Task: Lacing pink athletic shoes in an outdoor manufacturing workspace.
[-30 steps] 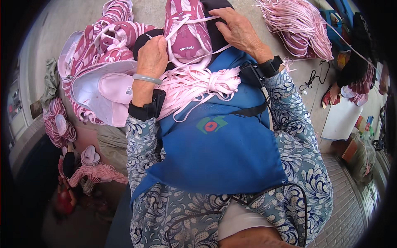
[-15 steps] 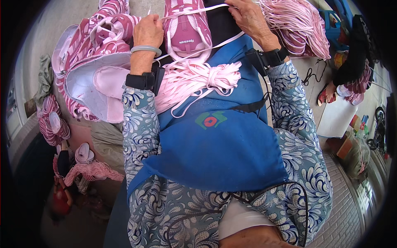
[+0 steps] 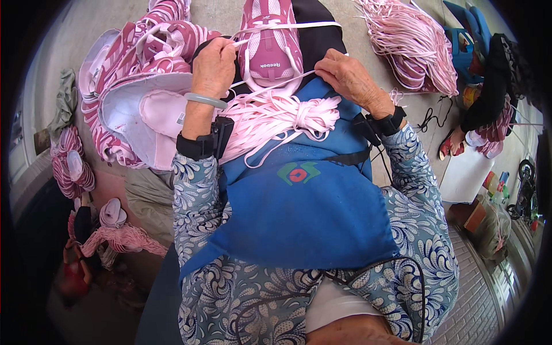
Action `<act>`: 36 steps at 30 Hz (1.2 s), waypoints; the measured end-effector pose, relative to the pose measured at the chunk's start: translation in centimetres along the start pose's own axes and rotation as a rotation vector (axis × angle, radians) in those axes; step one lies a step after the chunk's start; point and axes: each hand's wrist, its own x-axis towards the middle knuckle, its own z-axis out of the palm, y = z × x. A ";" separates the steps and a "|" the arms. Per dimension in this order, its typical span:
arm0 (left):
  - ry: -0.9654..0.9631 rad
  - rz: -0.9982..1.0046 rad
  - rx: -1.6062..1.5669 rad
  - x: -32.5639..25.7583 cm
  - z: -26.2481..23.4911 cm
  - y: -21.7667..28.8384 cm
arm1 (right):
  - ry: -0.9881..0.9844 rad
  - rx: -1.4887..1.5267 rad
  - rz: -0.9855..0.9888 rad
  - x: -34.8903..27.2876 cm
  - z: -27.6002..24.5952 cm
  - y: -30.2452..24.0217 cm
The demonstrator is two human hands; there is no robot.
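Observation:
A pink and white shoe upper [image 3: 271,56] lies on my lap, with a pale pink shoelace [image 3: 299,25] running across its top. My left hand [image 3: 214,68] is closed beside the upper's left edge, a strand of lace at its fingertips. On the other side, my right hand [image 3: 349,79] pinches a lace strand drawn across the heel end of the upper. Just below the upper, a tied bundle of pale pink laces [image 3: 276,118] rests on my blue apron [image 3: 310,218].
Stacked pink shoe uppers [image 3: 138,98] stand close at left. A large heap of pink laces [image 3: 409,49] lies at the far right, near a blue plastic stool [image 3: 463,49]. Other people sit at both sides, with a white board [image 3: 467,175] at right.
My right hand has come down toward me from the upper's far part to its heel end, pulling lace. My left hand has dropped slightly and shifted right. The upper sits slightly farther right.

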 end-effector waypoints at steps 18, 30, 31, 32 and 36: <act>0.126 0.069 0.267 2.5 0.9 0.5 | 0.171 0.050 0.218 -1.2 -3.4 0.6; -0.070 -0.072 0.100 2.2 0.7 1.0 | -0.089 0.034 0.010 0.1 0.0 -1.1; -0.052 -0.005 0.175 2.3 0.7 1.1 | -0.090 0.037 0.012 0.1 -0.1 -0.8; -0.056 -0.007 0.176 2.2 0.8 1.1 | -0.042 0.049 0.014 0.0 -0.1 -0.4; -0.068 -0.120 -0.071 1.6 0.8 2.2 | -0.026 -0.014 0.133 0.2 -0.5 -0.5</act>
